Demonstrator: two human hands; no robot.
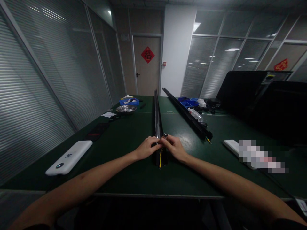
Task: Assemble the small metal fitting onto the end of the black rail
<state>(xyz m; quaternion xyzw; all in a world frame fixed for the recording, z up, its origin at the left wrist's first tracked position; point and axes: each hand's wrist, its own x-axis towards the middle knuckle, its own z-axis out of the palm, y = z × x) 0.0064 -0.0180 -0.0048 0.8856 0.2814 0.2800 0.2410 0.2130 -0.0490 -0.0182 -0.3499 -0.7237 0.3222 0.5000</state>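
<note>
A long black channel-shaped rail (157, 119) lies lengthwise on the green table, its near end in front of me. From that end hangs a short yellow wire (160, 159) with a metal tip. My left hand (148, 147) is at the rail's left side, closed, with thumb and fingertips pinched together over it. Across from it, my right hand (175, 147) is closed too, fingertips meeting the left ones. A small shiny metal piece (165, 135) shows at the right fingertips. What the left fingers pinch is hidden.
A second black rail (189, 116) with a yellow wire lies to the right, beside a plastic bottle (195, 114) and blue bins (189, 103). Left are a metal bowl (126, 109), a blue tray (129, 102) and a white case (69, 158). Dark monitors (275, 111) stand far right.
</note>
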